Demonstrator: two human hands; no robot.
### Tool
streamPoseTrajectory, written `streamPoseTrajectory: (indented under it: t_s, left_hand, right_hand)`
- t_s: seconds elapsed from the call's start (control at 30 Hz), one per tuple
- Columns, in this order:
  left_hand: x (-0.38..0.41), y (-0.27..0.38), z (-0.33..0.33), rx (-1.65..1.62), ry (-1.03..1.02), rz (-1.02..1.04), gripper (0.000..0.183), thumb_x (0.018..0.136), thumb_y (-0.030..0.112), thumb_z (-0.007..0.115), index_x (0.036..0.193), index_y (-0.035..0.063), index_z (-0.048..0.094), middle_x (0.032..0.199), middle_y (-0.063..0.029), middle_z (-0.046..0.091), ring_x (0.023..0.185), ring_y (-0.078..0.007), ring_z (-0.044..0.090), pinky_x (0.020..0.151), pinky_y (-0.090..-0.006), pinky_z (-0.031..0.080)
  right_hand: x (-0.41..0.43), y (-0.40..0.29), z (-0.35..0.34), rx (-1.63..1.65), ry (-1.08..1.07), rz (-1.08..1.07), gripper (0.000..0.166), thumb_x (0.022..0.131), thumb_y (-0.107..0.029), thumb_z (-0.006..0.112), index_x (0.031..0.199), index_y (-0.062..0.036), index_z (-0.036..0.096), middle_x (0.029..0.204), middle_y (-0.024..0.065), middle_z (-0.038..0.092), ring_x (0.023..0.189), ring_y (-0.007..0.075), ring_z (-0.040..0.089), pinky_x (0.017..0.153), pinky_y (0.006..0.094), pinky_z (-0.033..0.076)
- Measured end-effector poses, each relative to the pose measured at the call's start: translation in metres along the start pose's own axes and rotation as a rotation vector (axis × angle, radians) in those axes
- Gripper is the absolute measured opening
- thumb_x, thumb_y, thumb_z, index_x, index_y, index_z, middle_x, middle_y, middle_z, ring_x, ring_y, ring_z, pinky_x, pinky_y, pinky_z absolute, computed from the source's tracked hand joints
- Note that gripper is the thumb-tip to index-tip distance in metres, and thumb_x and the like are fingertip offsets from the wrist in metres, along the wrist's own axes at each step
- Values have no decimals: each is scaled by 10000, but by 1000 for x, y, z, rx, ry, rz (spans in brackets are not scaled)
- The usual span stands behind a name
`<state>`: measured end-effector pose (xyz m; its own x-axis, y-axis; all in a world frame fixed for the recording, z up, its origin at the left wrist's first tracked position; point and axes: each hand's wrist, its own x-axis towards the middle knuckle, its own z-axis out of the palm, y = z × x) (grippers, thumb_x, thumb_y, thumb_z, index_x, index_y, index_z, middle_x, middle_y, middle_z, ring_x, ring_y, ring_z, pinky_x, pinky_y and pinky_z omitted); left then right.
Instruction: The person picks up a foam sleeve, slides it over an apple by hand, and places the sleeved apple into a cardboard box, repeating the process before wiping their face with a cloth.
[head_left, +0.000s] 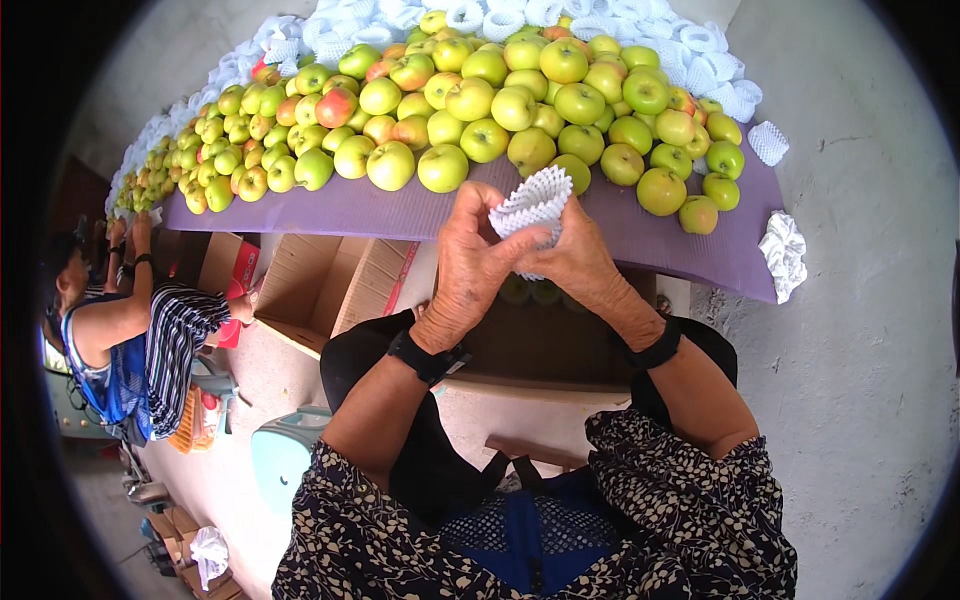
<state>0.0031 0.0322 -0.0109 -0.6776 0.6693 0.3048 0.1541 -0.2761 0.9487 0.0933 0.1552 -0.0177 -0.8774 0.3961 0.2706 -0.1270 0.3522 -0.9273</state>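
Observation:
Between my left hand (474, 259) and my right hand (576, 262) is a white foam fruit net (534, 201), held by the fingers and thumbs of both. Its upper rim is spread wide; whether anything sits inside it I cannot tell. Beyond my hands a long heap of green-yellow apples (469, 99), some blushed red, covers much of the purple padded tabletop (315, 210). More white foam nets (705, 56) are piled along the heap's far side. Below my hands an open cardboard box (540, 352) stands between my knees, with a few apples (516, 289) partly visible at its far end.
One loose foam net (768, 143) and a crumpled white wrapper (783, 256) lie at the table's right end. Another open cardboard box (315, 289) stands left of my knee, near a pale blue plastic stool (281, 454). A co-worker (124, 337) sits at the far left, hands by the apples.

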Motion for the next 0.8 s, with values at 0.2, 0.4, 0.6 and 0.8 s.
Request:
streamPoseTrajectory:
  t_s: [0.2, 0.4, 0.6, 0.8]
  left_hand:
    - [5, 5, -10, 187, -79, 112, 790, 678, 158, 853, 1317, 37, 405, 1131, -72, 551, 1081, -150, 526, 937, -331, 454]
    - [12, 2, -16, -9, -279, -48, 841, 713, 142, 819, 1408, 8, 366, 1291, -93, 505, 1198, -180, 478, 1032, -343, 386]
    - [9, 9, -11, -214, -244, -189, 636, 772, 93, 764, 1330, 27, 466, 1194, -48, 584, 1086, -136, 556, 967, -305, 439]
    - [10, -6, -11, -257, -172, -196, 406, 797, 51, 725, 1157, 45, 537, 1078, -37, 629, 972, -105, 589, 893, -289, 468]
  right_hand:
    - [3, -2, -4, 82, -27, -23, 765, 712, -232, 804, 1304, -7, 374, 1168, 138, 583, 1073, 232, 586, 922, 354, 463]
    - [-1, -10, -15, 132, -90, 131, 650, 741, -196, 757, 1291, -18, 458, 1141, 109, 612, 1035, 171, 585, 916, 333, 463]
    - [-2, -20, -18, 184, -276, 138, 519, 754, -125, 743, 1206, 19, 532, 1072, 54, 616, 968, 118, 578, 853, 298, 488]
    - [-1, -10, -17, 220, -263, 122, 500, 758, -120, 752, 1190, 23, 544, 1051, 46, 623, 938, 113, 586, 836, 293, 492]
